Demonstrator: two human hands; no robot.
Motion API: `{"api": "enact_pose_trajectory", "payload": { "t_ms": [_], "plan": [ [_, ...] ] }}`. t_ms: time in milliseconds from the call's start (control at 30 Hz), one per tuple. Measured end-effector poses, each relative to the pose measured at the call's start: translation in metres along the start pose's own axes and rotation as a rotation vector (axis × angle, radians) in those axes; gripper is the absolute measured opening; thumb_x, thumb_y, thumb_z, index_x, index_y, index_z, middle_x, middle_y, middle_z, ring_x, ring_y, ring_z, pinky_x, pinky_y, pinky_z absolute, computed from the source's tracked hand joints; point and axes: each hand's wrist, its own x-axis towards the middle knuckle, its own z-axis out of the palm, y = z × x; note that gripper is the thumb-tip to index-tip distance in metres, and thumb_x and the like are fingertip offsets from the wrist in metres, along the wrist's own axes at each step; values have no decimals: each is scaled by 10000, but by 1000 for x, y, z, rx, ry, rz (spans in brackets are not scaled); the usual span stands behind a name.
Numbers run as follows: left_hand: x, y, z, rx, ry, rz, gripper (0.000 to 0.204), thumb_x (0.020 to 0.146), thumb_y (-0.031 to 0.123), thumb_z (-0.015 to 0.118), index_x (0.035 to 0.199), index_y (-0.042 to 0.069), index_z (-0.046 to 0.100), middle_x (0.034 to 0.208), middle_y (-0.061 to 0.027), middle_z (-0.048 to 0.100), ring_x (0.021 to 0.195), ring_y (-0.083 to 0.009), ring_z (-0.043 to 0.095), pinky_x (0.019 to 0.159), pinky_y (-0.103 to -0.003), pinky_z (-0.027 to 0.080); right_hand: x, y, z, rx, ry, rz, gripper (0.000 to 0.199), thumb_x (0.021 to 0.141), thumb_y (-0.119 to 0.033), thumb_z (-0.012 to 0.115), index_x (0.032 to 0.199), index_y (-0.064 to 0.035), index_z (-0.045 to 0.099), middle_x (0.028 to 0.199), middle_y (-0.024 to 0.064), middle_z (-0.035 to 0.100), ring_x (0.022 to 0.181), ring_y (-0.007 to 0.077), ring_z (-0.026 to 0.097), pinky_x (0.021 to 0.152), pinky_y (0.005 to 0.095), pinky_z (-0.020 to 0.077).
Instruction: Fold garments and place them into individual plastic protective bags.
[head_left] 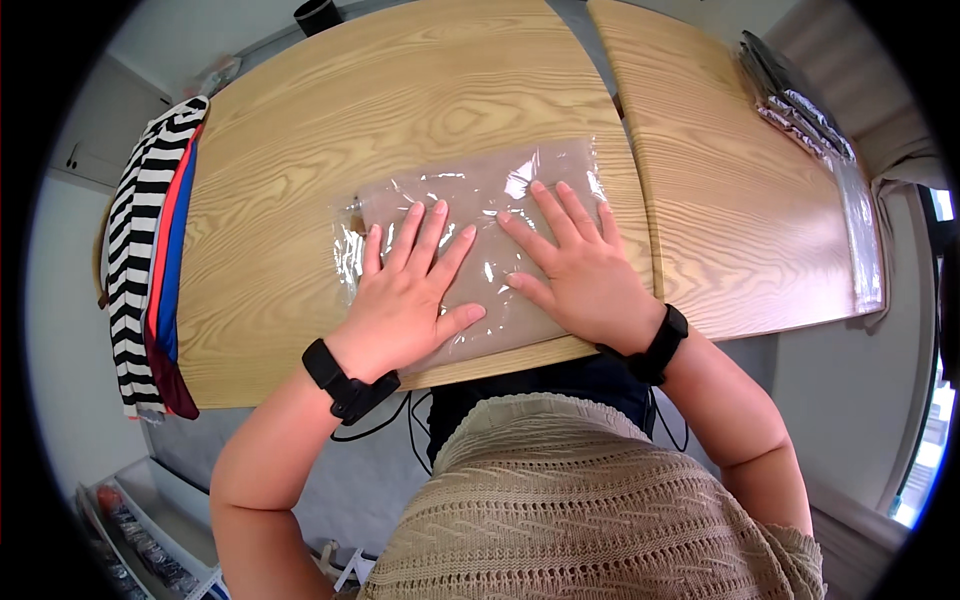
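A clear plastic bag (470,190) with a folded pinkish-beige cloth or garment inside lies flat at the near edge of the wooden table. Its shiny film is wrinkled, and its left end reaches past the cloth. My left hand (405,295) rests palm down on the left half of the bag, fingers spread. On the right half lies my right hand (580,265), also palm down with the fingers apart. Neither hand grips anything. Each wrist wears a black band with a small device.
Folded clothes (150,250), striped, red, blue and maroon, lie along the left table edge. At the far right are a stack of bagged dark items (795,95) and clear plastic bags (862,240). A seam divides the two tabletops (700,150). A white bin (170,500) stands at the lower left.
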Motion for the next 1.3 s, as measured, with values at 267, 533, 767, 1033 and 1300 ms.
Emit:
{"api": "enact_pose_trajectory", "payload": {
  "t_ms": [267,533,767,1033,1300],
  "plan": [
    [0,-1,1,21,1,-1,740,888,536,468,1467,139,236,1538,-151,111,1417,-351,85,1105,-563,72,0,0,1,-8,-7,-3,529,916,-476,453,1383,-232,415,1448,148,332,1365,337,263,1072,574,197],
    [2,1,-1,49,-58,-19,744,908,562,406,1480,140,184,1545,-159,61,1424,-344,54,1114,-546,53,-1,0,1,-6,-49,33,539,925,-492,423,1403,-245,386,1477,141,277,1388,337,205,1075,591,176],
    [-16,-44,-14,-1060,344,-74,461,968,261,481,1384,79,402,1502,-107,270,1401,-212,204,1124,-339,189,-9,50,-22,1037,161,376,563,858,-310,647,1282,17,475,1222,199,557,1074,249,577,900,328,465],
    [-61,-84,36,-852,414,-767,503,856,352,634,1128,-65,558,947,-156,655,876,-234,620,783,-325,473,-26,52,-26,1086,0,730,613,783,-209,738,1228,109,462,926,136,644,759,139,619,670,243,494],
    [-42,-57,31,-872,398,-731,439,801,328,689,956,-71,589,754,-133,650,678,-200,625,624,-314,486,-20,69,-19,1229,-199,670,349,824,-205,702,1044,44,597,792,50,627,658,83,546,558,213,419]
  ]
}}
